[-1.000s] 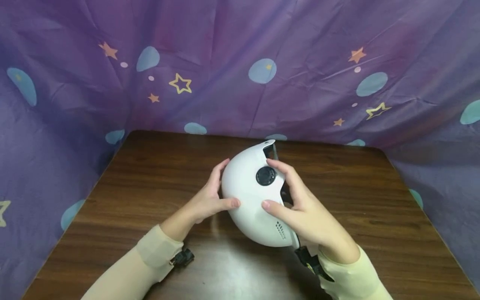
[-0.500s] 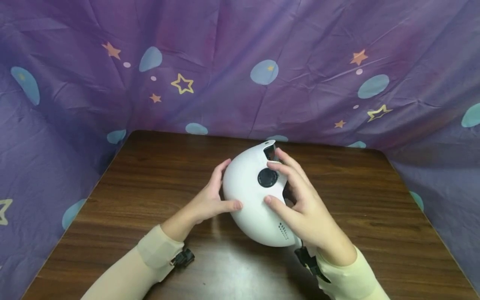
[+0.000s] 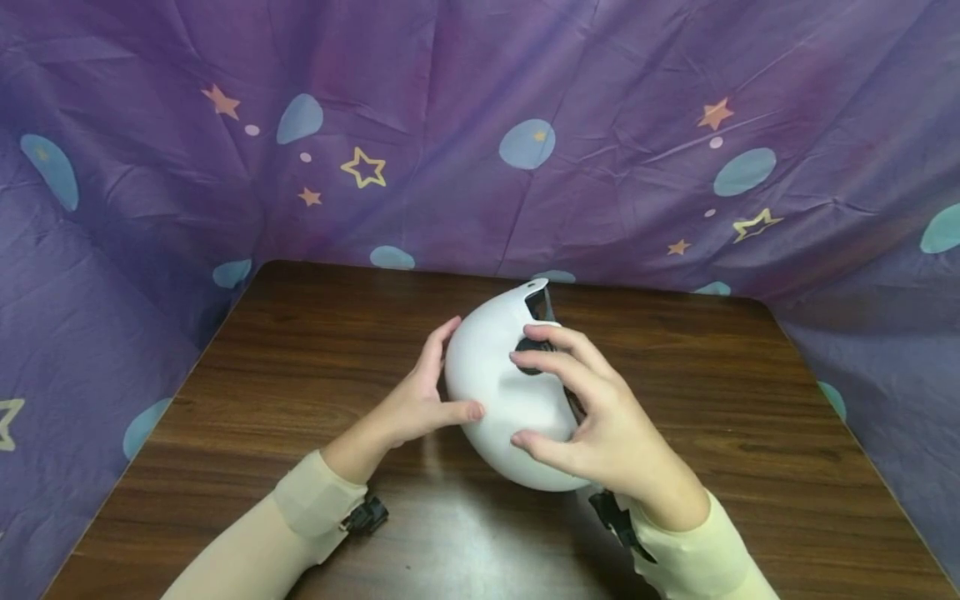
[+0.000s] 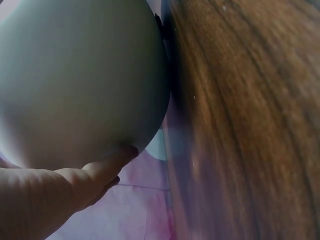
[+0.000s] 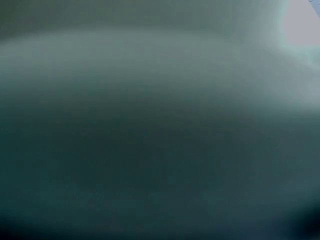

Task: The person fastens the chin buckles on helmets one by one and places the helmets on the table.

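A white helmet (image 3: 491,375) lies on its side, tilted, on the brown table, its opening to the right and a dark visor (image 3: 540,305) at its far end. My left hand (image 3: 420,400) holds the rounded crown, thumb on the near side, fingers round the far side. In the left wrist view this hand (image 4: 75,187) lies against the smooth shell (image 4: 82,80). My right hand (image 3: 600,408) is over the helmet's side, fingers loosely bent across a black round disc (image 3: 531,357). Its thumb is spread lower; whether the fingertips touch cannot be told. Blurred pale shell (image 5: 160,65) fills the right wrist view.
The wood-grain table (image 3: 300,350) extends on all sides of the helmet. A purple curtain (image 3: 450,125) with stars and blue shapes hangs behind and at both sides. Dark straps sit at both wrists, by the light sleeves.
The right hand's fingers have shifted from the visor edge onto the black disc, and its thumb has moved down the shell. My left hand and the helmet have barely moved.
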`<state>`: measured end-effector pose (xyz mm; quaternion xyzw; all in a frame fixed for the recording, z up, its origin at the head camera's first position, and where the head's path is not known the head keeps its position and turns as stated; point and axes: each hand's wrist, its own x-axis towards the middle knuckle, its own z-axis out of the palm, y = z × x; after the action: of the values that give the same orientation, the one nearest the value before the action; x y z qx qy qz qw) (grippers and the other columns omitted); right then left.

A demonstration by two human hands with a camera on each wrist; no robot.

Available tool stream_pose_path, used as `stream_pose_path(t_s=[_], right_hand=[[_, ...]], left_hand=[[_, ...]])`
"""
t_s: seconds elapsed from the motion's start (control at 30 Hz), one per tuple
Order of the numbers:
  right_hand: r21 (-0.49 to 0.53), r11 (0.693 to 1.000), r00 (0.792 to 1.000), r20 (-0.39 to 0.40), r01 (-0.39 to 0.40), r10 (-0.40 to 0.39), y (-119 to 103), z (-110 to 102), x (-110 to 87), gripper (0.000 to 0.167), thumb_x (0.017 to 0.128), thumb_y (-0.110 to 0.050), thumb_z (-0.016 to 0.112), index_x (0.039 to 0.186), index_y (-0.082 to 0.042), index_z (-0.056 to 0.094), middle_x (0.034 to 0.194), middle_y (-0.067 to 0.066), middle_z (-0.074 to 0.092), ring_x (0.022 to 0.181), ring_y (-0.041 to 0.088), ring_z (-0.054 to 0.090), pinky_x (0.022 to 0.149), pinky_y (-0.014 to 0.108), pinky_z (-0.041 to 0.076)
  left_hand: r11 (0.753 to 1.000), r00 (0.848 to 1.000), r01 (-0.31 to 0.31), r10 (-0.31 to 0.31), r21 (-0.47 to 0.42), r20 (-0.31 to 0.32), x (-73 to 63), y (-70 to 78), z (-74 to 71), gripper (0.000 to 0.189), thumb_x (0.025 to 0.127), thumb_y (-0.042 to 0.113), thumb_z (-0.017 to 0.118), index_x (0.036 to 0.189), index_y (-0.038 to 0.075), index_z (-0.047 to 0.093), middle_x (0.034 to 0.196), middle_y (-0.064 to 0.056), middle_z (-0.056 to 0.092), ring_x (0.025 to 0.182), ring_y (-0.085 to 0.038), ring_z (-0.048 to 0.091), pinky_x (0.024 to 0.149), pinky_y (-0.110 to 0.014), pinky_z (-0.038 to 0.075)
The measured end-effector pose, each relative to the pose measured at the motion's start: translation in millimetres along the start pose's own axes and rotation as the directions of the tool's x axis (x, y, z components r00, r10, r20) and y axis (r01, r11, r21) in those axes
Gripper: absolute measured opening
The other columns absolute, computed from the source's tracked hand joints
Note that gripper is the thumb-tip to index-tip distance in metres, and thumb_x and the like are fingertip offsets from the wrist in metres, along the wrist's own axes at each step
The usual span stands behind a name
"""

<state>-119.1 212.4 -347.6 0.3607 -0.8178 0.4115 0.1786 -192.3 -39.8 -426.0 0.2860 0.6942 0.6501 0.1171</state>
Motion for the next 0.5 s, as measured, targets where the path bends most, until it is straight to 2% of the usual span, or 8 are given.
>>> stream_pose_path(t_s=[0.07, 0.13, 0.23, 0.3, 0.43, 0.5], right_hand=[[0.055, 0.998, 0.999, 0.013, -0.032, 0.032, -0.8, -0.5, -0.5, 0.075, 0.068, -0.008, 0.1, 0.137, -0.008, 0.07, 0.156, 0.012, 0.048, 0.138, 0.031, 0.053, 0.108, 0.029, 0.049], [0.135, 0.989, 0.998, 0.019, -0.066, 0.065, -2.2, -1.1, -0.7, 0.077, 0.066, -0.001, 0.1, 0.137, -0.005, 0.069, 0.156, 0.012, 0.047, 0.136, 0.031, 0.053, 0.106, 0.03, 0.052], [0.25, 0.963, 0.995, 0.022, -0.1, 0.098, -3.7, -1.3, -0.4, 0.08, 0.064, 0.011, 0.097, 0.137, 0.001, 0.068, 0.155, 0.014, 0.046, 0.134, 0.032, 0.054, 0.103, 0.033, 0.055], [0.278, 0.955, 0.994, 0.017, -0.105, 0.104, -3.8, -0.9, -0.3, 0.081, 0.063, 0.015, 0.096, 0.137, 0.004, 0.067, 0.155, 0.015, 0.046, 0.134, 0.032, 0.054, 0.103, 0.033, 0.055], [0.307, 0.947, 0.994, -0.022, -0.099, 0.111, -2.2, 1.1, -0.2, 0.081, 0.063, 0.019, 0.093, 0.138, 0.007, 0.066, 0.153, 0.018, 0.046, 0.133, 0.032, 0.054, 0.102, 0.033, 0.056], [0.324, 0.941, 0.992, -0.048, -0.097, 0.119, -1.5, 2.5, -0.1, 0.082, 0.063, 0.022, 0.091, 0.139, 0.008, 0.064, 0.152, 0.019, 0.047, 0.134, 0.032, 0.054, 0.101, 0.033, 0.056]], left_hand=[[0.999, 1.0, -0.008, 0.009, -0.04, 0.014, 0.8, -0.6, -0.8, 0.126, 0.087, 0.07, 0.077, 0.171, 0.012, 0.002, 0.174, -0.021, 0.01, 0.156, -0.044, 0.023, 0.119, -0.065, 0.033], [0.997, 1.0, -0.005, 0.007, -0.071, 0.026, 1.4, -0.9, -2.0, 0.114, 0.096, 0.07, 0.064, 0.17, 0.011, 0.002, 0.175, -0.02, 0.005, 0.156, -0.046, 0.022, 0.118, -0.069, 0.03], [0.992, 0.999, 0.006, -0.001, -0.123, 0.039, 2.2, -0.6, -3.4, 0.1, 0.104, 0.07, 0.046, 0.17, 0.009, 0.001, 0.175, -0.02, -0.001, 0.155, -0.047, 0.019, 0.117, -0.074, 0.027], [0.991, 0.999, 0.015, -0.01, -0.129, 0.037, 1.5, 0.1, -3.7, 0.096, 0.106, 0.069, 0.04, 0.17, 0.009, 0.002, 0.175, -0.018, -0.004, 0.156, -0.046, 0.016, 0.116, -0.076, 0.027], [0.989, 1.0, 0.015, -0.011, -0.145, 0.028, 0.9, 0.4, -3.4, 0.09, 0.108, 0.063, 0.036, 0.17, 0.007, 0.003, 0.175, -0.019, -0.004, 0.156, -0.047, 0.017, 0.115, -0.074, 0.031], [0.99, 1.0, 0.015, -0.011, -0.143, 0.025, 1.1, -0.1, -3.7, 0.092, 0.108, 0.066, 0.036, 0.169, 0.006, 0.003, 0.175, -0.02, -0.004, 0.156, -0.047, 0.017, 0.115, -0.074, 0.032]])
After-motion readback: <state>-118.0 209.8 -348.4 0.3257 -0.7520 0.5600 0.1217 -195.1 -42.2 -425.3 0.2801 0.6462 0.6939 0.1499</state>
